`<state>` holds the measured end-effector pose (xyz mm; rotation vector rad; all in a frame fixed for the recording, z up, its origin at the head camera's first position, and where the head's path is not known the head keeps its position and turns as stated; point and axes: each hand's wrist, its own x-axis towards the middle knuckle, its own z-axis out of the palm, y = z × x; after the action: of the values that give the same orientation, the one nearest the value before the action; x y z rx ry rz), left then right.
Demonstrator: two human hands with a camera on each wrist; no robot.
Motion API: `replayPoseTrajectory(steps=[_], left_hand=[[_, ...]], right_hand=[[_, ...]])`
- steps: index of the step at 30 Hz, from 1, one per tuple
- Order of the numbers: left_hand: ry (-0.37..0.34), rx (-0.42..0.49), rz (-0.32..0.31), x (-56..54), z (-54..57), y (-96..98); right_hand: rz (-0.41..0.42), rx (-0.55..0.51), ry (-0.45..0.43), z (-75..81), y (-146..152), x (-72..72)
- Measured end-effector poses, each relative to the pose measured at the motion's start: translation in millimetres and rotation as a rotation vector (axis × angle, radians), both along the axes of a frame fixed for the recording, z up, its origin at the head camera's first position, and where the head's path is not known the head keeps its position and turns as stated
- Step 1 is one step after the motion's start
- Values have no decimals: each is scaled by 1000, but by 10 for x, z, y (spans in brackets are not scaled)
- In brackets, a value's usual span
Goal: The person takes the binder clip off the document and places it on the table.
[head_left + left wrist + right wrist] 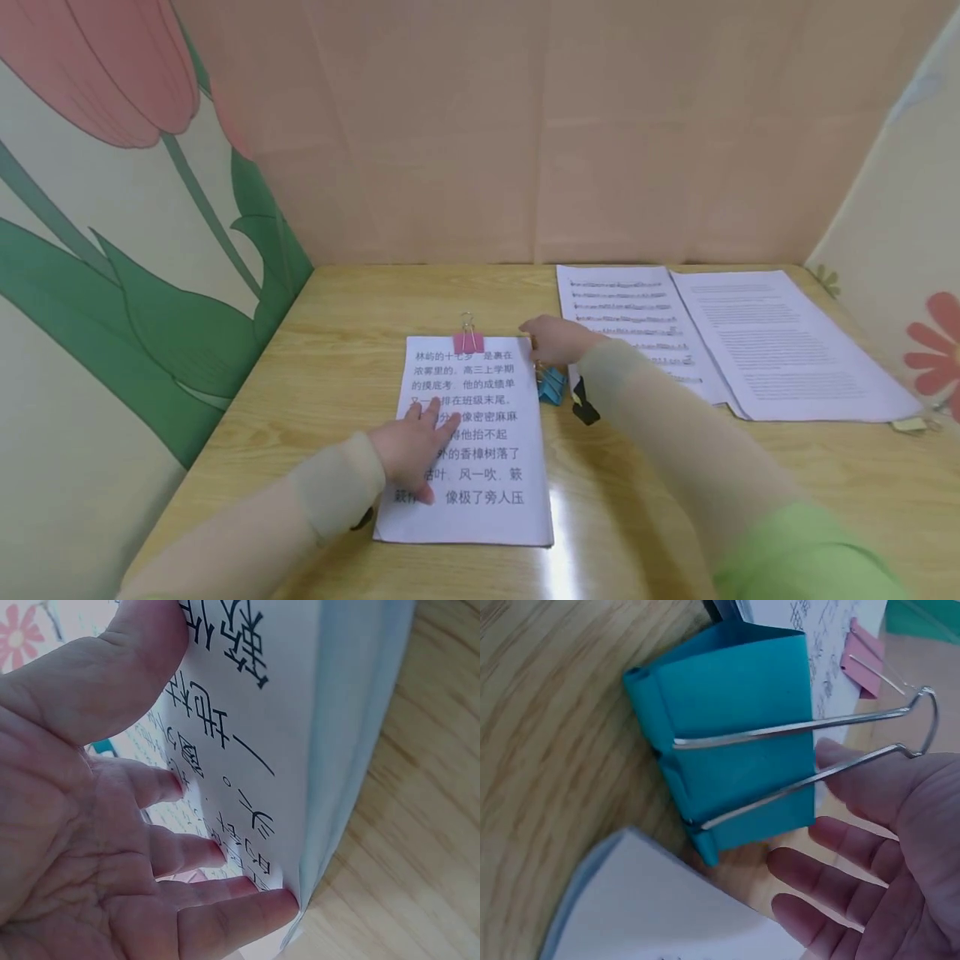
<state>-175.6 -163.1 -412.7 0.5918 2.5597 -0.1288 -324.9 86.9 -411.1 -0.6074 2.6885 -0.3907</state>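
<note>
A stack of printed sheets (480,521) lies in front of me, with a pink binder clip (468,342) gripping its top edge. My left hand (412,446) rests spread on the left part of the top page. In the left wrist view, its fingers (240,919) touch the paper near the stack's side edge. My right hand (562,337) is at the stack's top right corner, thumb towards the paper and other fingers loosely bent. A teal binder clip (735,742) stands on the table beside the stack, nearer the wrist camera than that hand. Contact at the corner is hidden.
To the right lie a sheet of music (626,296) and a stack of printed text pages (795,350), side by side. A pale yellow clip (909,426) sits by the text pages' lower right corner. A wall rises behind the wooden table (360,308).
</note>
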Motion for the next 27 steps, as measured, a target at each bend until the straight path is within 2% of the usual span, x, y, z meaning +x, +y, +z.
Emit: replayPoseTrajectory(steps=[14,19,24,27], left_hand=[[-5,-6,6,-21,-27,14],[0,-10,4,-26,-25,12],[4,-4,-2,-32,-13,1],[0,0,-12,-55,-4,-21]], right_hand=[[-67,-85,-27,-140,-59,-119],[-96,-173,-18,-182,-36,-167],[-204,-295,-84,-211,-36,-189],[-240,-354,-123,-213,-49,-183]])
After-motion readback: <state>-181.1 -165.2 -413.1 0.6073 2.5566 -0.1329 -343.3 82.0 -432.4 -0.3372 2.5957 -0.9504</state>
